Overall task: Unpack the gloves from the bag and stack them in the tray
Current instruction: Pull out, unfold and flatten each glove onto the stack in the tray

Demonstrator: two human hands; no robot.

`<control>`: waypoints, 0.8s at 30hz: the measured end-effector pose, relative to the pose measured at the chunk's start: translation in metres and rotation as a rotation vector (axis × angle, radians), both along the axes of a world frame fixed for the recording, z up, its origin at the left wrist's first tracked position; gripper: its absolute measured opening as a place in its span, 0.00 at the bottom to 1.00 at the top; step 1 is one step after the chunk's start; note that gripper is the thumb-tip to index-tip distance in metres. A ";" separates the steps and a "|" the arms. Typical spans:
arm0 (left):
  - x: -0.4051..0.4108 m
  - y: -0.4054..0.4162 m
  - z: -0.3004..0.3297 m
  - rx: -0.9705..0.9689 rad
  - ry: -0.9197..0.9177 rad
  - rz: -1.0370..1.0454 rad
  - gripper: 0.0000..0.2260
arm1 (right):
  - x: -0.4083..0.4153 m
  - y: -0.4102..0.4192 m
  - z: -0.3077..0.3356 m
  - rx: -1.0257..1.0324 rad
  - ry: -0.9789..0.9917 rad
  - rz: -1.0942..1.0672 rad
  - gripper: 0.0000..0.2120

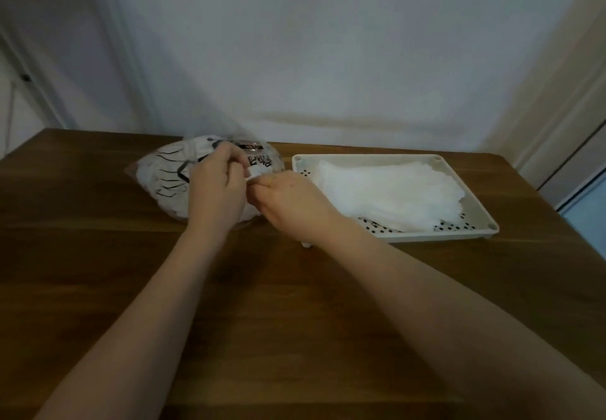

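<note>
A clear plastic bag [164, 173] with black print, stuffed with white gloves, lies on the wooden table left of centre. My left hand [214, 186] lies over the bag's right side, fingers curled at its opening. My right hand [292, 199] meets it from the right and pinches something white at the bag's mouth; a ring shows on one finger. To the right stands a cream tray [370, 158] with a perforated floor. A stack of white gloves [393, 190] lies inside it.
The wooden table [295, 288] runs up to a pale wall at the back. A door frame stands at the right, cabinets at the far left. The tray's near left corner sits just behind my right wrist.
</note>
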State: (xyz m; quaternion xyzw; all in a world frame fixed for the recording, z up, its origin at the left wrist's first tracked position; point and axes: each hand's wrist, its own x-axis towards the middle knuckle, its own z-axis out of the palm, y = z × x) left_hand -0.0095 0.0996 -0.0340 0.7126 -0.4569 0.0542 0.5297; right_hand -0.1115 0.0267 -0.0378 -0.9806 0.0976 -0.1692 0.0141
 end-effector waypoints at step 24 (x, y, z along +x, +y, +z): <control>-0.002 0.010 -0.006 0.129 0.185 -0.279 0.04 | -0.014 -0.014 0.007 1.388 -0.526 -0.382 0.09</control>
